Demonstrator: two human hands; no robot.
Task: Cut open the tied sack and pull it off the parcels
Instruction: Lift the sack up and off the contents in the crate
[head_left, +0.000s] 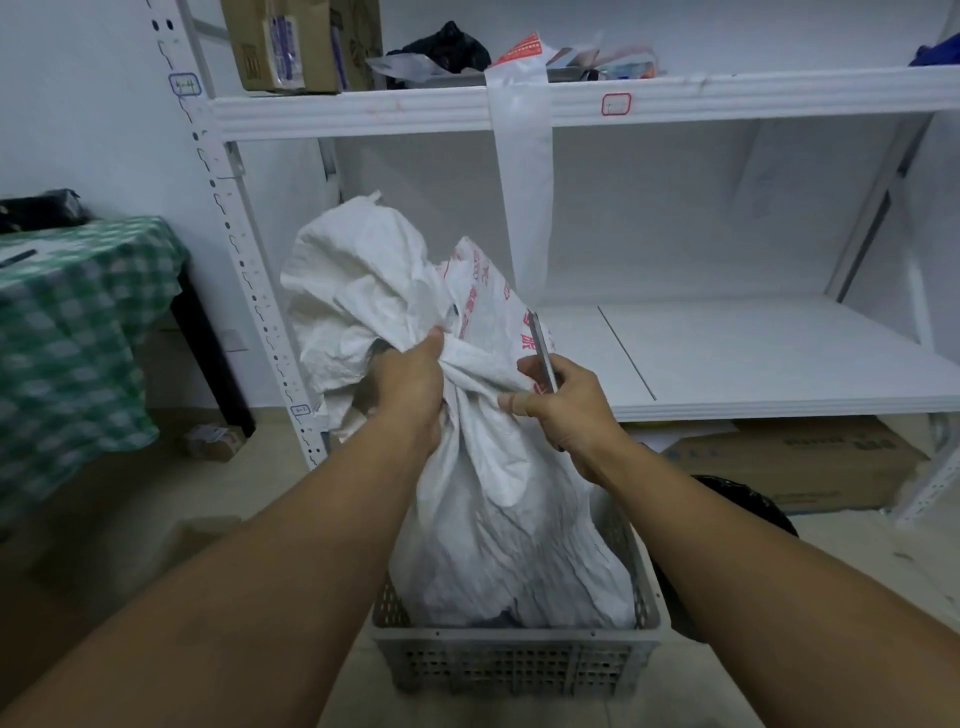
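Far left, cut off by the frame edge: a counter under a green-and-white checked cloth (78, 322), with a dark blurred lump (41, 208) on its far corner, too smeared to identify. Below it on the floor, a small brown cardboard box (213, 441), also blurred.

Next, the white perforated metal upright (234, 244) of a shelf rack. On the top shelf, cropped by the upper edge, a brown cardboard carton (291, 47) and a crumpled black plastic bag (447, 47).

In the middle, a white woven sack with red print (493, 519), upright in a grey perforated plastic crate (514, 665) on the floor in front of the rack. Neck tied, loose top flopped up and leftward. Contents fully hidden by the fabric.

At the neck, the left hand (410, 384), grip closed tight round the bunched fabric. Just beside it, the right hand (566, 410), grip curled round a thin grey metal blade (540, 353) pointing up in front of the red print. Handle buried in the palm, so knife or scissors impossible to tell.

Further right, partly hidden behind the right forearm, a black rounded shape (748, 509) on the floor. Beyond it, a flat brown cardboard box (800, 462) under the lowest shelf, lettering unreadable.
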